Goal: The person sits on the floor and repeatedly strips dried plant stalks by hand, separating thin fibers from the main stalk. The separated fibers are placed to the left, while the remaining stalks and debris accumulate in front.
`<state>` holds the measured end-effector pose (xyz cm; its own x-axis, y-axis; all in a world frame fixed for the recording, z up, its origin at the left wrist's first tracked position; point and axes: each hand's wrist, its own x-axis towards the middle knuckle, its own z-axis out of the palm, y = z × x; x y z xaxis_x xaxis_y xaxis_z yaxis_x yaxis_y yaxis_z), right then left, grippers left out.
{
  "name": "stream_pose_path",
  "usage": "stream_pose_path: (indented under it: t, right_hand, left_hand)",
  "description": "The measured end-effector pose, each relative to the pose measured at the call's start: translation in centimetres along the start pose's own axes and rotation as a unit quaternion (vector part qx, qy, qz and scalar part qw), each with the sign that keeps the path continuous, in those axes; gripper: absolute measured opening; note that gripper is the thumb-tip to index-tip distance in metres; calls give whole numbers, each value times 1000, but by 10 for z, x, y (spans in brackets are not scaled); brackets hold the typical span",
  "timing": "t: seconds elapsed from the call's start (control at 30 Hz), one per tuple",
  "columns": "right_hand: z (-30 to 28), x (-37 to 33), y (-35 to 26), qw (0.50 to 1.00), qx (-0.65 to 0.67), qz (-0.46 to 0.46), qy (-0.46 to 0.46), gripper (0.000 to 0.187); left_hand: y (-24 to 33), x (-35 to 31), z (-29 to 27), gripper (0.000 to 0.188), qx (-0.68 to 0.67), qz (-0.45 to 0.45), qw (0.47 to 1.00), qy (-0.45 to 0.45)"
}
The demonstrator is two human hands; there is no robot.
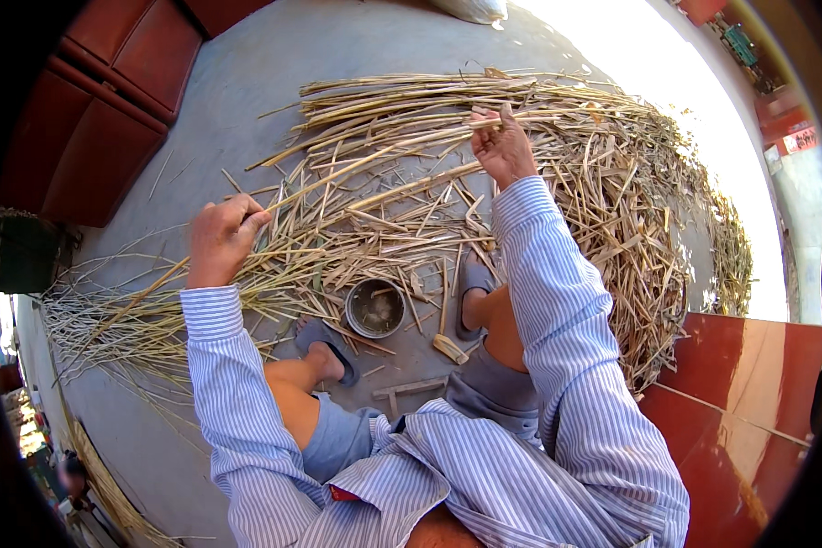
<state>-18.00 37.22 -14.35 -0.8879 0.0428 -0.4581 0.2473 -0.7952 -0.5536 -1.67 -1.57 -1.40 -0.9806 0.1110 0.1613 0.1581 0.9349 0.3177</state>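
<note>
Both hands (224,236) (502,146) w/ dry reed stalks (384,192)

The left hand (221,239) curls shut round a dry reed stalk (338,178), hiding its fingertips and the gripped stretch. What the right hand (502,146) pinches near top centre is too small to tell. The white sack (470,9) is cut off by the upper edge. The bowl (375,308) holds indistinct contents. The upper right is washed out by glare.
</note>
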Motion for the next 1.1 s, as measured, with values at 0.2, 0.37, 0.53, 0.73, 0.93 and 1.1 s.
stream_pose_path:
  t: [0.2, 0.37, 0.53, 0.73, 0.93, 1.1]
  right_hand:
    - [36, -36, 33, 972, -169, 85, -140, 19]
    - [34, -32, 37, 981, -186, 28, -47, 20]
    - [42, -48, 31, 976, -213, 6, -38, 24]
    - [79, -101, 69, 964, -226, 61, -125, 21]
    - [75, -92, 73, 956, -213, 58, -193, 17]
    - [76, -93, 74, 940, -167, 38, -294, 21]
  left_hand:
    - [11, 7, 7, 15, 9, 14, 1000, 8]
    - [21, 12, 12, 18, 42, 107, 991, 67]
    - [21, 13, 14, 18, 83, 106, 988, 75]
    - [54, 34, 45, 15, 63, 163, 977, 124]
    - [68, 35, 39, 21, -105, 16, 994, 42]
    - [53, 32, 28, 22, -253, -51, 966, -7]
